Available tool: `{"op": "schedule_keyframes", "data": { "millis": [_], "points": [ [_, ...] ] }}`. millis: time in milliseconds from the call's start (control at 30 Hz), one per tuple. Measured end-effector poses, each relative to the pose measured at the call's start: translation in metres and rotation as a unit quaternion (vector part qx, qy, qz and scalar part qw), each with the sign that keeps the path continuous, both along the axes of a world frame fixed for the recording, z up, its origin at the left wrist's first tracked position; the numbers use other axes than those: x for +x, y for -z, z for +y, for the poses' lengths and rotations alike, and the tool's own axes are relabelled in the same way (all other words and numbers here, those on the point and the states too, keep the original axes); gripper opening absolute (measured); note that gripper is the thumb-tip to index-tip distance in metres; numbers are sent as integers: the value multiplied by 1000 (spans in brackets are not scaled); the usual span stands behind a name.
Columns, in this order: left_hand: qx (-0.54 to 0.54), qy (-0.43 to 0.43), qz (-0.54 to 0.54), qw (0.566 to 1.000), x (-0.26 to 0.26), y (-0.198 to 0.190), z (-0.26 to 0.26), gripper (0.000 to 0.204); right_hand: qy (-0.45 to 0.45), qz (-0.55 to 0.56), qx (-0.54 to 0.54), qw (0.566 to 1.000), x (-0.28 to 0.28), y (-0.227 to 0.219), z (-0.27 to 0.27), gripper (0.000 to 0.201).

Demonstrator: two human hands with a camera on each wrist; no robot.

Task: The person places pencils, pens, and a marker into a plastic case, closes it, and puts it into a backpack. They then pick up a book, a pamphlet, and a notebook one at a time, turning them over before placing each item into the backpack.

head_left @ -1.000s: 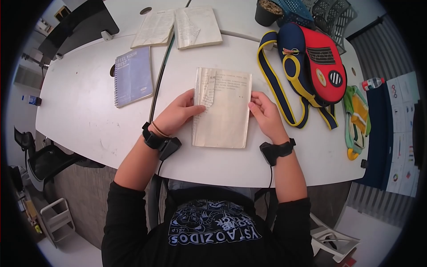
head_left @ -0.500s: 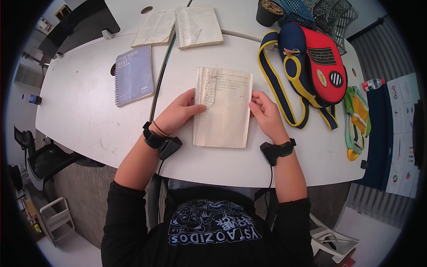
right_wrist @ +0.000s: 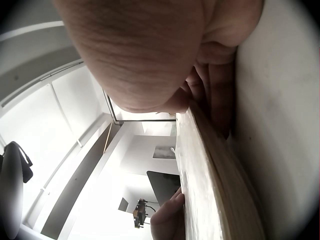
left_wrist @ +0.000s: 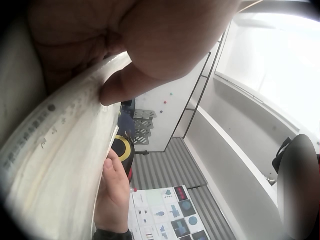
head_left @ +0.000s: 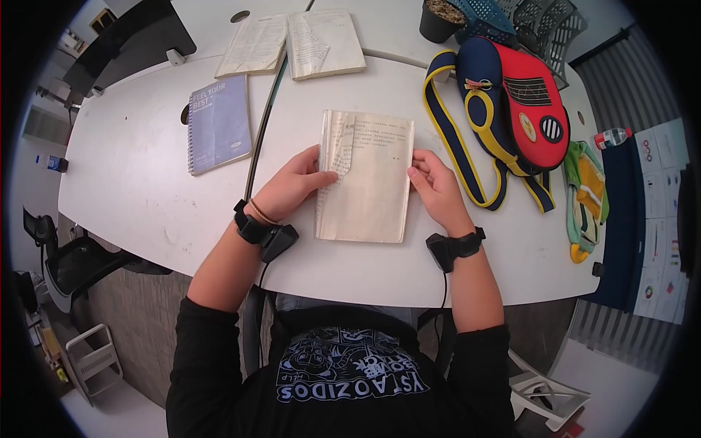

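A worn book with cream pages lies in front of me on the white table, printed lines near its top and a folded or torn strip of page along its left side. My left hand grips the left edge, thumb on the page and fingers behind the edge. At the right edge, my right hand holds the book between thumb and fingers. The left wrist view shows the left thumb pressing close to the page edge. From the right wrist, the thick page block is seen side-on, the fingers partly hidden beneath the palm.
A blue spiral notebook lies to the left. Behind are two worn books or halves, one beside the other. On the right are a red and navy bag with a strap, a green and yellow cloth item and a plant pot.
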State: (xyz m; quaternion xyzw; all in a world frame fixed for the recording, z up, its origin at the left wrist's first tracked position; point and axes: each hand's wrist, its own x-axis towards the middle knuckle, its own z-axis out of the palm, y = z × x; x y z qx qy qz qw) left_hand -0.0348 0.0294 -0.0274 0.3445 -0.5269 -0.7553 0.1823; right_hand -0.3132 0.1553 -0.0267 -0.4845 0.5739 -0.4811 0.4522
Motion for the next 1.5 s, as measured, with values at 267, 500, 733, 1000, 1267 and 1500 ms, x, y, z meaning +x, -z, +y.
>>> {"op": "schedule_keyframes", "data": {
  "millis": [267,500,733,1000,1267,1500],
  "points": [
    [28,27,-14,999,1,-3,-3,58,2,12,0,1000,0,0,0,28],
    [17,29,-20,999,1,-2,-4,57,2,5,4,1000,0,0,1,27],
    [13,27,-9,1000,1,6,-5,58,5,9,-6,1000,-1,4,0,28],
    [4,61,-5,998,0,-23,6,63,92,-215,36,972,-13,-25,1,48],
    [-82,222,-28,971,1,-25,6,48,-224,-130,206,944,-27,-50,18,44],
    [-104,182,-42,977,-3,-22,6,38,-97,-117,77,985,-54,-42,29,39]
  ]
}}
